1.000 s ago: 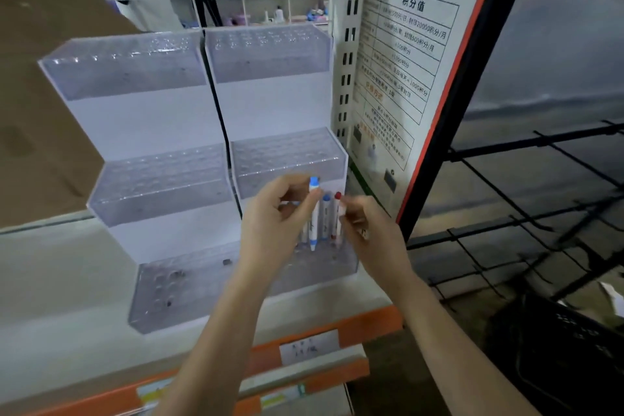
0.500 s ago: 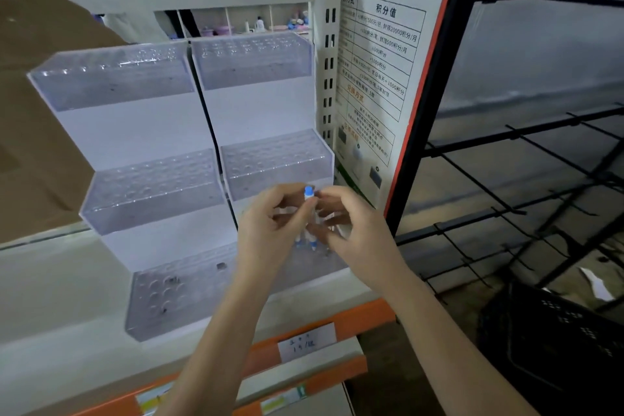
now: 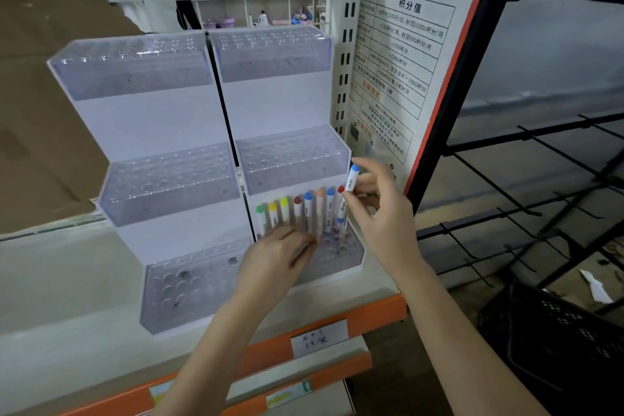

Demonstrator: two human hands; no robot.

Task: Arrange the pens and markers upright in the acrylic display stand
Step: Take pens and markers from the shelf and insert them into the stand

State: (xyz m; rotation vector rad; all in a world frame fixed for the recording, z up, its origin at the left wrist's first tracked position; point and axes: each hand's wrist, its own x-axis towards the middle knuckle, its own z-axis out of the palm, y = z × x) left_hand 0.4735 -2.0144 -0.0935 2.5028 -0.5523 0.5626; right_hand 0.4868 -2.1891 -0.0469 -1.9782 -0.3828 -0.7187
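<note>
Shop shelf (image 3: 84,284), right hand (image 3: 385,213) pinching near-upright blue-capped marker (image 3: 347,194), cap up

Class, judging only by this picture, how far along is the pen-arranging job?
Done: a row of markers stands in the right stand's bottom tier. In hand: the right hand pinches a blue-capped marker; the left hand rests at the row. Left: the upper tiers and the left stand.

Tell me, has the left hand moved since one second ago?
Yes. The left hand dropped from the blue-capped marker to the lowest tier of the right acrylic stand.
</note>
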